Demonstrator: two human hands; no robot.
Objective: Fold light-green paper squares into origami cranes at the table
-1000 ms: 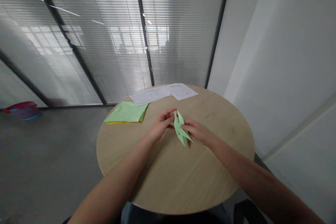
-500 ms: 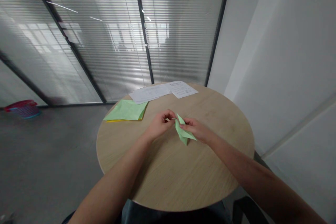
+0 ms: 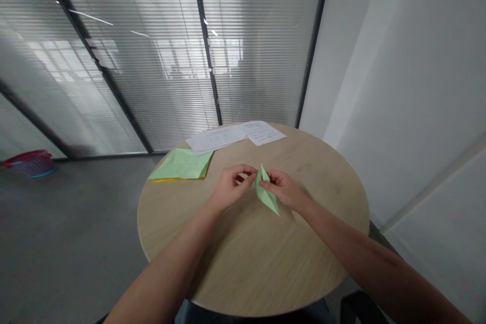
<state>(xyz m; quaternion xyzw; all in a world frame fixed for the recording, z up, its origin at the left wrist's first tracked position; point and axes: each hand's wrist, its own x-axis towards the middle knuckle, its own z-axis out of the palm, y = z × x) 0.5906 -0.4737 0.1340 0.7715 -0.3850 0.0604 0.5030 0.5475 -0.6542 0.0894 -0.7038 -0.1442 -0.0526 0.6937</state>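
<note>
A small folded piece of light green paper (image 3: 268,197) is held up just above the round wooden table, its pointed lower end hanging toward me. My right hand (image 3: 283,188) grips its right side between thumb and fingers. From the other side my left hand (image 3: 236,185) pinches the paper's upper left edge with thumb and fingertips. Both hands are closed on the same paper, and the fingertips hide part of its folds.
The round table (image 3: 243,263) has green sheets (image 3: 184,163) over yellow ones at its left. White printed sheets (image 3: 218,138) lie along its far edge. A red and blue basket (image 3: 32,164) stands on the floor at left. A white wall (image 3: 429,86) rises at right.
The green paper has turned and now looks narrower, its flaps closer together. My left thumb and fingers have shifted slightly against its edge. The view has tilted a little upward.
</note>
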